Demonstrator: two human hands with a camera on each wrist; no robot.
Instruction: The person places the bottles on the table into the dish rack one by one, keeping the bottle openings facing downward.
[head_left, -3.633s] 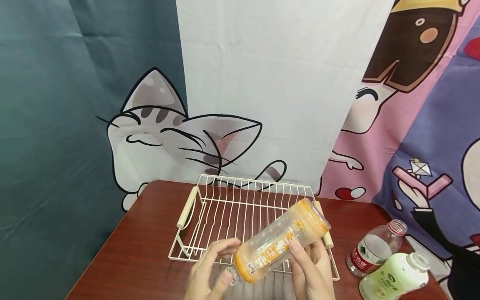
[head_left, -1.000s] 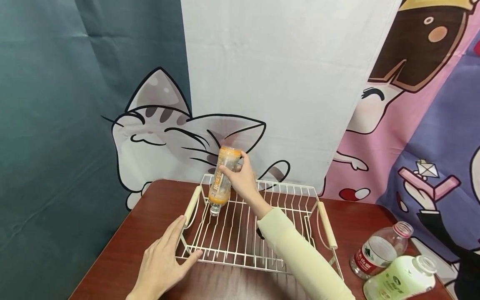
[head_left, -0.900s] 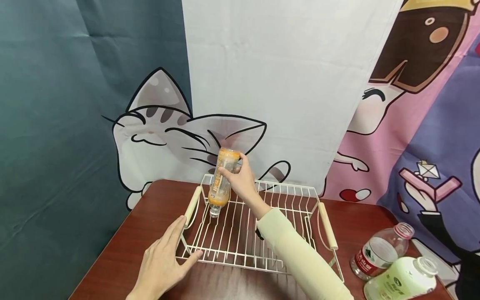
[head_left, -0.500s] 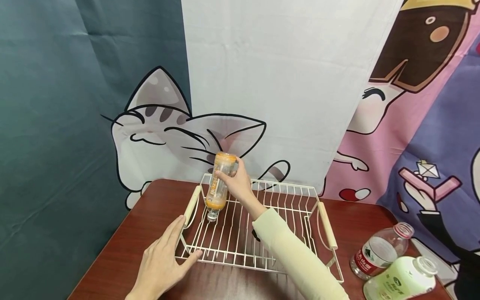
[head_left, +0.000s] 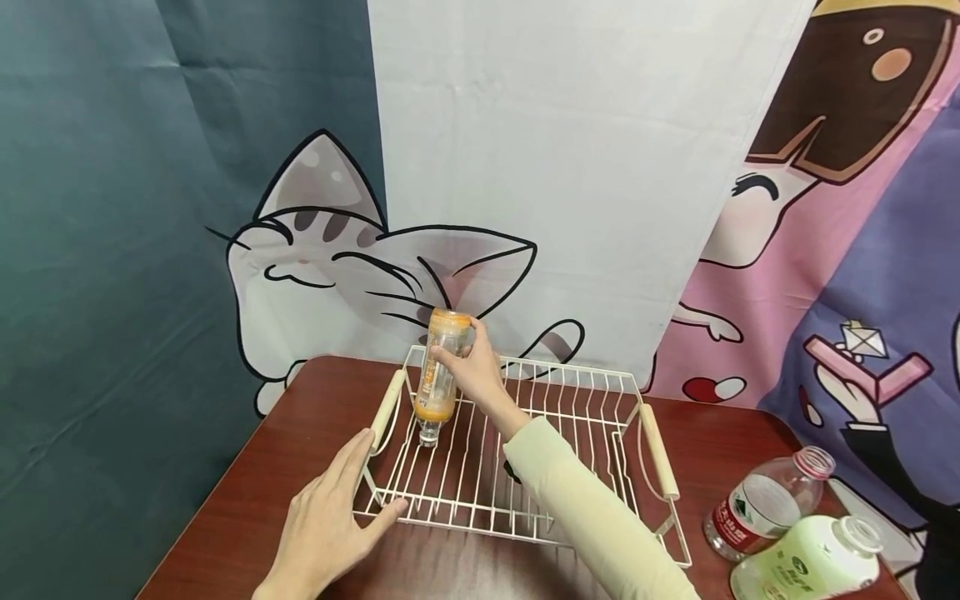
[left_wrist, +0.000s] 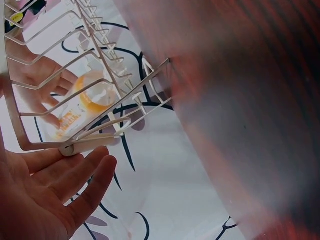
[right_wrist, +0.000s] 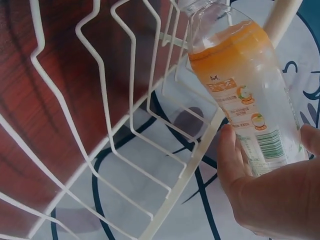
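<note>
Nearest, the left hand [head_left: 318, 525] was spread, its fingers straight, holding nothing; its fingertips lay at the near end of the pale left handle [head_left: 387, 411] of a white wire rack [right_wrist: 182, 174], and its thumb reached toward the front wires. A pale sleeve [head_left: 585, 508] slanted across the rack behind the right hand, hiding part of the wires. Beyond and to the right of the left hand, well apart from it, the right hand [head_left: 480, 371] was clamped round a clear bottle with orange bands [head_left: 431, 379], held neck down and slightly tilted over the rack's left part; whether the neck touched the wires could not be told. The second handle [head_left: 658, 452] stood to the right of both hands. Farther right, on the dark red table [head_left: 240, 492] outside the rack, were a red-labelled bottle [head_left: 757, 508] and, just beside it on the near side, a pale green bottle [head_left: 806, 558]. Past the hands and the rack's raised back wires hung a cloth [head_left: 562, 167] printed with a smiling cat and other cartoon figures.
</note>
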